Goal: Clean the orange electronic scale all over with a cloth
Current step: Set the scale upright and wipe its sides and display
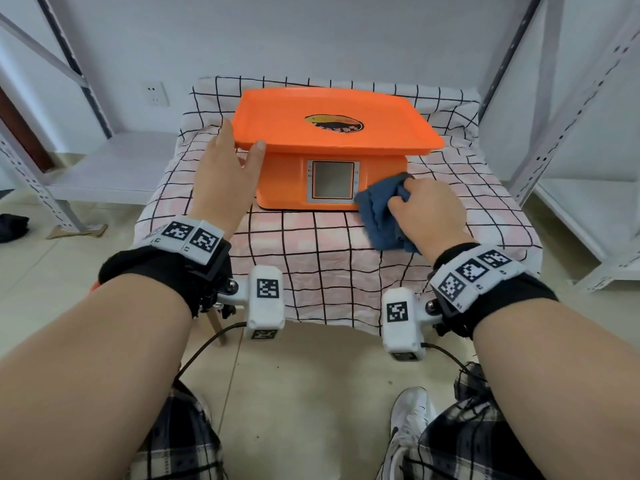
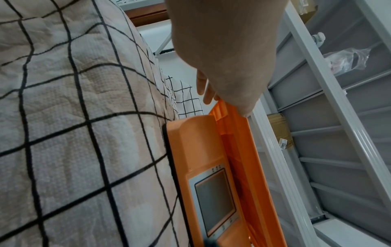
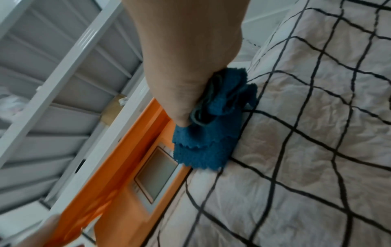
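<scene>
The orange electronic scale (image 1: 277, 116) stands on a table under a pink checked tablecloth (image 1: 311, 244). Its grey display (image 1: 333, 180) faces me. My left hand (image 1: 242, 143) holds the tray's front left corner, thumb on the front rim and fingers along the left edge. The left wrist view shows that hand (image 2: 224, 103) at the rim of the scale (image 2: 196, 150). My right hand (image 1: 415, 206) grips a bunched blue cloth (image 1: 377, 209) and presses it on the base's front right, beside the display. In the right wrist view the cloth (image 3: 203, 147) overlaps the corner of the display (image 3: 156, 173).
White metal shelving stands to the left (image 1: 86, 168) and to the right (image 1: 571, 150) of the table. A wall socket (image 1: 156, 93) is behind on the left. A dark bundle (image 1: 12, 228) lies on the floor at far left. My legs and a white shoe (image 1: 412, 417) are below.
</scene>
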Motion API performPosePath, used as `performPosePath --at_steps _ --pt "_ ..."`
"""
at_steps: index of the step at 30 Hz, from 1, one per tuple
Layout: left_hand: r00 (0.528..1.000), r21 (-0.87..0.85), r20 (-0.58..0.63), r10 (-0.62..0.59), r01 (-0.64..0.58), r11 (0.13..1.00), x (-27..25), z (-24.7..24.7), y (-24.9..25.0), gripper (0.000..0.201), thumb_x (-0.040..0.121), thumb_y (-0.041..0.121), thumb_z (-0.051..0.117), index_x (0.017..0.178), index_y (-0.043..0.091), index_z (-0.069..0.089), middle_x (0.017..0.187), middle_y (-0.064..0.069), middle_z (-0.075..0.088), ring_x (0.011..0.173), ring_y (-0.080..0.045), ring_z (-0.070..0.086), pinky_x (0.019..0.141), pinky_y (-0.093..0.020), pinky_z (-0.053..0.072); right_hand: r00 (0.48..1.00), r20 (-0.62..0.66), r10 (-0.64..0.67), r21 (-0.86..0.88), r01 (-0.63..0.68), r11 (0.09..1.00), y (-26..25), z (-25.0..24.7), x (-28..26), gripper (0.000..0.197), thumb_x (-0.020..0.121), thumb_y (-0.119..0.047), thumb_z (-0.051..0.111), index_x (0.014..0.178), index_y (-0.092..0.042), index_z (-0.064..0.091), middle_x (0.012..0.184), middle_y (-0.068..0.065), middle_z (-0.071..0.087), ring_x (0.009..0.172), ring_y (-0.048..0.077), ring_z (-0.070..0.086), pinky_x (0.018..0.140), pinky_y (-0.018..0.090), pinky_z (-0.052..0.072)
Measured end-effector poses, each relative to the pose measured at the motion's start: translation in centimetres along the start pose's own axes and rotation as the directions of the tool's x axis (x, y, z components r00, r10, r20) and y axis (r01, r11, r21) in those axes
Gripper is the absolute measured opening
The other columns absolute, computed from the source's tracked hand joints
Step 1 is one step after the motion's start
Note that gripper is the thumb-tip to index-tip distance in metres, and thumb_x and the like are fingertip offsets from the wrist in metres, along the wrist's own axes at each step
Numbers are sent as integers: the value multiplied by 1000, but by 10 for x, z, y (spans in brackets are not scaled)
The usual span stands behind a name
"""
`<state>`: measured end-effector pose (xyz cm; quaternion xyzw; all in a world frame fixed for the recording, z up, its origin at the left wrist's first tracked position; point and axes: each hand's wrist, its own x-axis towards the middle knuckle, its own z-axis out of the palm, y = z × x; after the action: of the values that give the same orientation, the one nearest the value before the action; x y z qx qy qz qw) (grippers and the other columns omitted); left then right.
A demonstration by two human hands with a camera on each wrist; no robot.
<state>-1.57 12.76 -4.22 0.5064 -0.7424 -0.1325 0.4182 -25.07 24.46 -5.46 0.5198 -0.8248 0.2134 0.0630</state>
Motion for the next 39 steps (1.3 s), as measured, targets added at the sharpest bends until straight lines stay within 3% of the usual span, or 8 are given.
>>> performPosePath --at_steps 4,10,14,16,21,26,31,39 --pt "999 -11 -3 49 -49 999 2 -10 -2 39 96 39 42 118 9 53 102 -5 63 84 -19 54 73 -32 42 987 79 -139 -144 149 978 -33 8 -8 14 88 -25 46 77 -17 51 67 -1 46 65 24 48 50 26 27" --pt "998 90 -16 65 -63 994 -4 -22 -2 31 99 32 37 109 13 60 84 1 56 79 -19 49 65 -26 29 966 102 -238 -52 244 968 -68 13 -5 15 89 -26 43 78 -19 52 75 -1 51 75 24 55 57 29 36" --pt "994 32 -32 100 -99 995 -5 -32 -12 32 98 33 41 114 19 65 108 -1 68 86 -15 56 72 -28 41 934 15 -356 5 356 934 -95 18 5 28 96 -29 37 118 -28 54 97 2 60 93 26 58 61 30 36" --pt "995 42 -42 86 -84 996 -6 -34 -17 37 97 38 41 102 13 69 102 -5 69 90 -20 59 76 -31 44 933 27 -358 24 357 934 -110 25 7 37 98 -29 36 133 -28 44 106 7 56 101 28 55 67 33 39" --pt "999 70 -16 40 -39 997 -5 -36 -28 35 97 36 44 109 13 66 108 -1 67 98 -17 59 79 -25 39 910 61 -411 -1 411 911 -132 34 4 44 98 -25 36 141 -25 34 117 11 49 111 31 46 78 41 44" --pt "999 61 40 -6 4 998 -1 -29 -27 40 97 36 41 122 10 60 120 -5 63 108 -20 56 86 -25 37 807 221 -548 -27 567 824 -139 42 -6 50 97 -26 39 146 -30 25 128 6 44 116 30 41 82 40 43" --pt "996 -46 83 -26 30 999 -5 -22 -12 37 99 35 40 119 10 58 113 -3 62 96 -22 56 79 -27 38 931 126 -342 30 341 940 -83 29 2 50 97 -22 38 143 -37 30 133 5 48 117 30 47 82 39 46" --pt "993 -275 39 -113 120 954 0 -15 -9 53 89 36 59 136 23 38 121 1 52 93 -10 57 85 -29 46 986 -21 -166 -122 162 979 -5 16 -9 52 95 -21 44 144 -34 30 119 8 54 103 31 51 65 34 39"
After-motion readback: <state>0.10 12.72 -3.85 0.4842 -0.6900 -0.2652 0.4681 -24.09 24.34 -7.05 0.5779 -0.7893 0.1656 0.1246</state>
